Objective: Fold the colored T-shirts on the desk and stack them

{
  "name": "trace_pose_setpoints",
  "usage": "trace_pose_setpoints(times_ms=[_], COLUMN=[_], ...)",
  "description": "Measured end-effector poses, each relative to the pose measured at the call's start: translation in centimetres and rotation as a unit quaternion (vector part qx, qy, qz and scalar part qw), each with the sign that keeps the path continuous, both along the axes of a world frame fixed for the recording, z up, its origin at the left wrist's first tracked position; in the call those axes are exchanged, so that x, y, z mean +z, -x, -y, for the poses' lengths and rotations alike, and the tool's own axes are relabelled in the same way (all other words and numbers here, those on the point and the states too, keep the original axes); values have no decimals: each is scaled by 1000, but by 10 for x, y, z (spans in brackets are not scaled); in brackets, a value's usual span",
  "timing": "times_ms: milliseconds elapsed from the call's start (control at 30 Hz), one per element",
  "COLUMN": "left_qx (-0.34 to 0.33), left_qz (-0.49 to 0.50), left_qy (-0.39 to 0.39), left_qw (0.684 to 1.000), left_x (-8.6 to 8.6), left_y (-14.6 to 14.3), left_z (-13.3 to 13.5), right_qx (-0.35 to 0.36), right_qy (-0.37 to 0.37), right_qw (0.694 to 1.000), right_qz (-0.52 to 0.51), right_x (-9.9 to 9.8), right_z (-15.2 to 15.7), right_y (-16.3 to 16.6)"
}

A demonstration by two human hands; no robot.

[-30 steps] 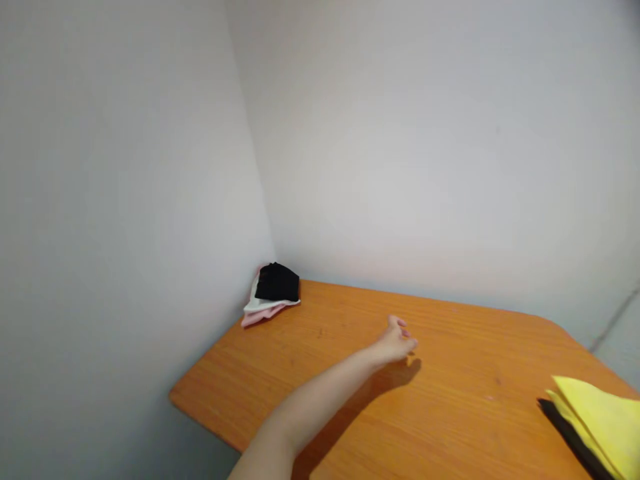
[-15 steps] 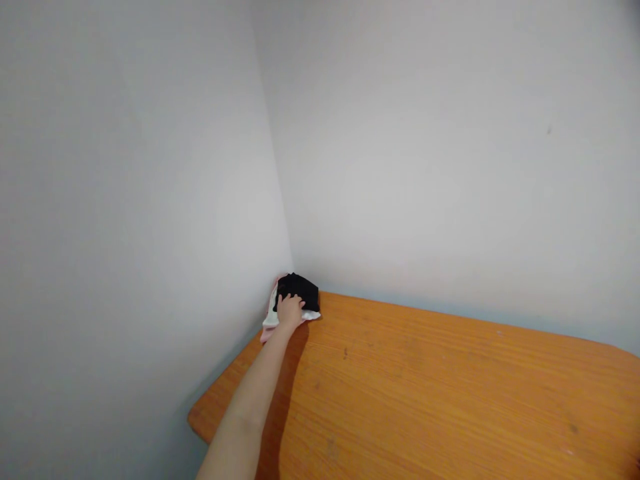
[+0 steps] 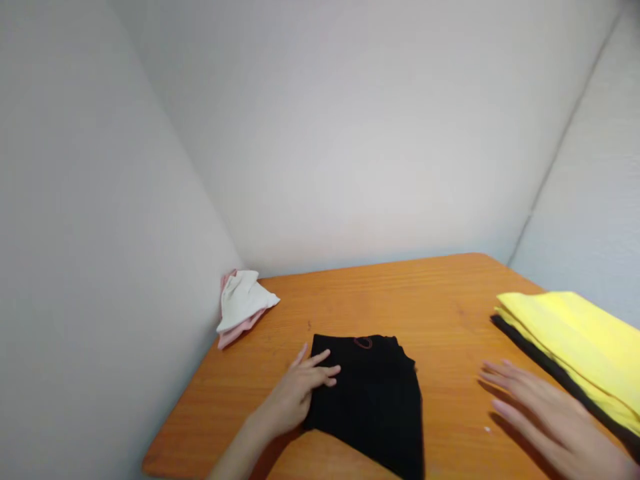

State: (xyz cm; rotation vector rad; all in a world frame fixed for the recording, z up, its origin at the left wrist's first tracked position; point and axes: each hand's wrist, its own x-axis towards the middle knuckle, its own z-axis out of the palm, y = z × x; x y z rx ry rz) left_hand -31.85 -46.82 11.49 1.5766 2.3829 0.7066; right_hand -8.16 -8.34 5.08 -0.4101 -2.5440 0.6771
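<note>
A black garment lies spread flat on the orange wooden table in front of me. My left hand rests on its left edge, fingers stretched out flat. To the right of the garment, my right hand hovers just over the bare wood, fingers extended and apart, holding nothing. It lies between the black garment and a folded stack at the right.
A small pile of white and pink cloth sits in the far left corner against the wall. A folded yellow cloth on top of a black one lies at the right edge. Walls close in on three sides.
My left hand took the black garment off the corner pile and brought it to the table's middle, where it lies spread. My right hand has come into view.
</note>
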Motion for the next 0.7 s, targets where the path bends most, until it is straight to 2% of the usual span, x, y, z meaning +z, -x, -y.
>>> trace_pose_setpoints(times_ms=[100, 167, 267, 333, 400, 467, 567, 700], left_qx=[40, 54, 70, 115, 162, 183, 185, 189], left_qz=[-67, -69, -25, -5, 19, 47, 66, 13], left_qy=[-12, -24, -31, -39, -55, -78, -104, -108], left_qw=[997, 996, 997, 993, 985, 979, 975, 976], left_x=[9, 12, 2, -11, -23, -30, -34, -34], left_y=[-28, -57, -104, -123, -129, -126, -123, -131], left_z=[-11, -24, -44, -51, -51, -46, -36, -29], right_qx=[91, 126, 130, 113, 99, 94, 85, 73], right_qy=[-12, -29, -35, -22, 2, 32, 80, 111], right_qw=[989, 982, 985, 989, 992, 992, 990, 989], right_qz=[114, 136, 109, 90, 80, 78, 75, 63], right_x=[-4, -3, -2, -1, 2, 7, 16, 20], right_z=[53, 86, 117, 125, 130, 136, 149, 167], right_y=[14, 26, 33, 32, 29, 28, 30, 37])
